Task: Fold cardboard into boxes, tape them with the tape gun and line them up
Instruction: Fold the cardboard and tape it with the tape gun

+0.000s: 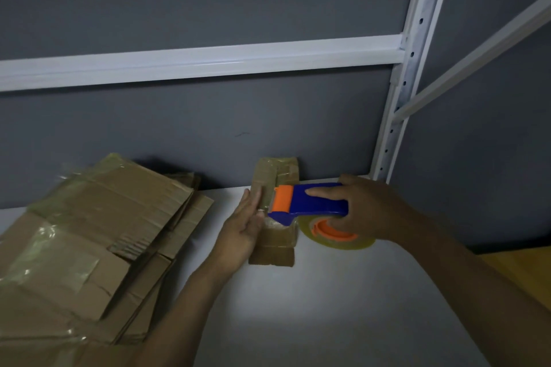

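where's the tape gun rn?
Head view, right of centre: the right hand grips the tape gun, its orange head on the box by the wall; the left hand lies flat on the box.

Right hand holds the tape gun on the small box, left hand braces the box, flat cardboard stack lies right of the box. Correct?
Not quite: the head view shows the flat cardboard stack lying left of the small box, not right. The rest holds: the right hand holds the tape gun on the box, and the left hand braces it.
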The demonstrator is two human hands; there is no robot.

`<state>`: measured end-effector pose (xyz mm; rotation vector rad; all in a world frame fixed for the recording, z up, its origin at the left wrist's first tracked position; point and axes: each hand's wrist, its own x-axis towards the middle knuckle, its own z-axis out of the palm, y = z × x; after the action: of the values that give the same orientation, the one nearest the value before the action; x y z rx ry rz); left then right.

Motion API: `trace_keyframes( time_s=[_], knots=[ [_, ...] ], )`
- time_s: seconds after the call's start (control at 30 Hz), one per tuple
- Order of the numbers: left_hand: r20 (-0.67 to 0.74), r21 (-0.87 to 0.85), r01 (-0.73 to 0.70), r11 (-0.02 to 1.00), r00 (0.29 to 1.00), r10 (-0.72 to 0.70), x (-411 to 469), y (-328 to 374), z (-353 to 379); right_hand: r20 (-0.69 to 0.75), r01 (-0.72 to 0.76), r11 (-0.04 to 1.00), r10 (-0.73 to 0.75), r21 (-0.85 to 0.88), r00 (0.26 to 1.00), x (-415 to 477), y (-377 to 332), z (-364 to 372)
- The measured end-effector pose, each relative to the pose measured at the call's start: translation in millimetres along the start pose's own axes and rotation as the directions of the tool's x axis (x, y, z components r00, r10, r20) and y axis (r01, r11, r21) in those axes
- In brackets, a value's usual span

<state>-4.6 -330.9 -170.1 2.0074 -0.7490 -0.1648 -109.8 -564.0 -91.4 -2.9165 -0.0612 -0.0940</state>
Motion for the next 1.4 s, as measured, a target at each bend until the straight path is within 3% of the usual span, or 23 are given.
trace_keyframes(
  time_s=[0.1, 0.23, 0.5, 0.7, 0.83, 0.97, 1.1, 1.4],
  knots=[
    [0.075, 0.433, -0.161, 0.887, 0.987, 0.142, 1.1, -3.6, -10.3, 0.011, -0.017, 0.999, 0.016, 0.046, 1.000, -6.1, 3.4, 1.1],
    [0.147, 0.589, -0.229, 0.775, 0.973, 0.176, 5.6, -7.1, -19.0, -0.003, -0.025, 0.994, 0.025, 0.103, 1.000, -12.0, 6.7, -3.8],
    [0.093, 0.649, -0.250, 0.719, 0.963, 0.251, 7.8, -9.4, -14.4, 0.016, -0.068, 0.983, 0.066, 0.171, 0.998, -24.0, 16.5, -9.3],
    [0.132, 0.666, -0.237, 0.707, 0.971, 0.201, 6.4, 1.5, -14.9, 0.047, -0.125, 0.958, 0.117, 0.259, 0.992, -34.7, 27.5, -4.8],
    [0.118, 0.706, -0.215, 0.675, 0.975, 0.187, 11.4, 7.2, -21.3, 0.022, -0.119, 0.975, 0.116, 0.188, 0.993, -28.0, 18.7, 9.7],
    [0.283, 0.704, -0.361, 0.612, 0.932, 0.225, 24.5, 2.5, -21.0, -0.002, -0.070, 0.976, 0.072, 0.205, 0.997, -14.2, 6.1, 29.3],
    [0.237, 0.681, -0.328, 0.655, 0.945, 0.226, 28.9, 1.8, -19.5, -0.003, -0.067, 0.977, 0.070, 0.201, 0.998, -5.3, -4.8, 41.7],
    [0.227, 0.732, -0.338, 0.592, 0.940, 0.256, 34.0, -2.5, -18.1, 0.034, -0.154, 0.969, 0.150, 0.194, 0.988, -36.5, 10.8, 40.6]
  ],
)
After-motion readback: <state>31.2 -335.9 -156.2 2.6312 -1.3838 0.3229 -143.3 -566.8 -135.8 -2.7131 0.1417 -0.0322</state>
